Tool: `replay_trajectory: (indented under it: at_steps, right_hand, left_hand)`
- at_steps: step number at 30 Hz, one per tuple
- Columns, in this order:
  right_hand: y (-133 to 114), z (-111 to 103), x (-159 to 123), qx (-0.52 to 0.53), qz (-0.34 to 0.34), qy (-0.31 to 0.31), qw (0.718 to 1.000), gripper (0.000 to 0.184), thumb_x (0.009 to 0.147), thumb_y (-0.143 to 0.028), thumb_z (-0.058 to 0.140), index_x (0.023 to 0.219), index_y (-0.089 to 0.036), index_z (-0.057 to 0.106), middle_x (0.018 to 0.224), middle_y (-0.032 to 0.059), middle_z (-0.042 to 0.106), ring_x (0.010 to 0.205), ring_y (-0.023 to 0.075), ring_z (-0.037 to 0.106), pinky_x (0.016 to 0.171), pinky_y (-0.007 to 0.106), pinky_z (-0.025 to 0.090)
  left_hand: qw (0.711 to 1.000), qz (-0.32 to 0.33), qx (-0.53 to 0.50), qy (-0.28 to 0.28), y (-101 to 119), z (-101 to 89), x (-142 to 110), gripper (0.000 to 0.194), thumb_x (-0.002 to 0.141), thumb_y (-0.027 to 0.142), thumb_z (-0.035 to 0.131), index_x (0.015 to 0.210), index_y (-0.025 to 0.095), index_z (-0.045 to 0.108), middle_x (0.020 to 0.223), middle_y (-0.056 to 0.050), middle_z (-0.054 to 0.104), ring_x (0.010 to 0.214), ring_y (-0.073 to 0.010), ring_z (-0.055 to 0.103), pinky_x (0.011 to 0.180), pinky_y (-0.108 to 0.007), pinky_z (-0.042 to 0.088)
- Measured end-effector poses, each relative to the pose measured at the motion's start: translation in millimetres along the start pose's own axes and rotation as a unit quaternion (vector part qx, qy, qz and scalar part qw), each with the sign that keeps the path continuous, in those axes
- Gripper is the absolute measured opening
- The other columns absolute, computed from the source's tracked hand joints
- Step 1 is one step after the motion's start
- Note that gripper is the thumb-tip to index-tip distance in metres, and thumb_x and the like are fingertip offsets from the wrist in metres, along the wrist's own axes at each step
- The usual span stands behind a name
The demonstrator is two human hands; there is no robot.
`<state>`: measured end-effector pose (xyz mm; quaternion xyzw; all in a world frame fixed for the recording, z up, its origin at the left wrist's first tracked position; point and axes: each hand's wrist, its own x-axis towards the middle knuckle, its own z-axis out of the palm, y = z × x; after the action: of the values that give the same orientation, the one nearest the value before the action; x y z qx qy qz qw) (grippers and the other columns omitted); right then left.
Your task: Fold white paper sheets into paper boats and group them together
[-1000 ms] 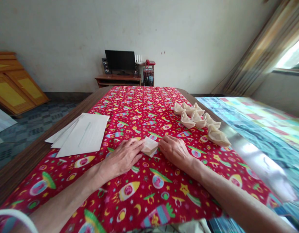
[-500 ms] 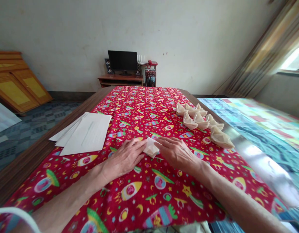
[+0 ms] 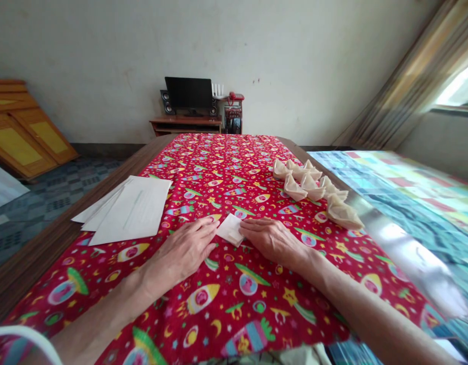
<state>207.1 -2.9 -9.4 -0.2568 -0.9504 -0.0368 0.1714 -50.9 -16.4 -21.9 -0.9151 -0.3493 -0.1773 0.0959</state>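
A small folded piece of white paper (image 3: 231, 229) lies flat on the red patterned cloth (image 3: 203, 324), turned so its corners point left, right, front and back. On its left rests my left hand (image 3: 190, 243), fingers stretched and lying low, the tips at the paper's left corner. My right hand (image 3: 270, 237) lies flat on the other side, with its fingertips on the paper's right edge. Neither hand grips it. The underside of both hands is hidden.
Several folded cream paper shapes (image 3: 312, 185) stand at the right of the cloth. Loose white sheets (image 3: 133, 213) overlap on the left. A dark wooden table edge (image 3: 47, 238) runs along the left. Farther back is a monitor (image 3: 188, 94) on a small desk (image 3: 186, 121).
The folded paper now shows a flat, squarer shape instead of raised, uneven folds. My left hand has drawn slightly left from it. The view has shifted slightly.
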Motion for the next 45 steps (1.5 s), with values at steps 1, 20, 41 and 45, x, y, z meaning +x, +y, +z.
replay_trajectory:
  at_steps: [1,20,41,45]
  right_hand:
    - [0.9,0.0,0.1,0.005,0.001,0.002,1.0,0.028,0.095,-0.017,0.039,0.109,-0.012,0.062,0.117,0.013,0.064,0.111,0.0188,0.059,0.098,0.03,0.046]
    - [3.8,5.6,2.1,0.04,0.098,0.058,0.993,0.02,0.093,-0.024,0.047,0.09,-0.02,0.067,0.098,0.006,0.066,0.087,0.0145,0.059,0.078,0.026,0.044]
    - [-1.3,16.8,9.7,0.044,0.237,0.067,0.968,0.019,0.091,-0.027,0.049,0.084,-0.019,0.064,0.077,0.0016,0.063,0.069,0.0115,0.057,0.061,0.02,0.037]
    - [-2.5,18.5,13.7,-0.002,0.287,0.05,0.957,0.021,0.092,-0.032,0.048,0.082,-0.018,0.061,0.078,0.003,0.065,0.071,0.0127,0.058,0.061,0.022,0.034]
  left_hand:
    - [1.0,-0.003,-0.007,0.012,-0.4,-0.2,2.6,0.028,0.092,0.023,0.045,0.115,0.016,0.06,0.122,-0.005,0.061,0.118,-0.02,0.048,0.101,-0.036,0.042]
    - [0.968,-0.03,-0.232,0.093,-9.5,16.5,29.9,0.014,0.087,0.022,0.057,0.091,0.018,0.07,0.091,-0.005,0.068,0.085,-0.0152,0.064,0.077,-0.027,0.053]
    - [0.967,-0.114,-0.206,0.102,-5.7,21.5,28.9,0.013,0.086,0.017,0.052,0.074,0.016,0.058,0.085,-0.002,0.055,0.076,-0.0131,0.056,0.069,-0.026,0.048]
    - [0.969,-0.135,-0.188,0.084,-7.5,24.6,30.7,0.019,0.088,0.018,0.049,0.07,0.017,0.054,0.082,-0.002,0.051,0.074,-0.0135,0.054,0.069,-0.027,0.046]
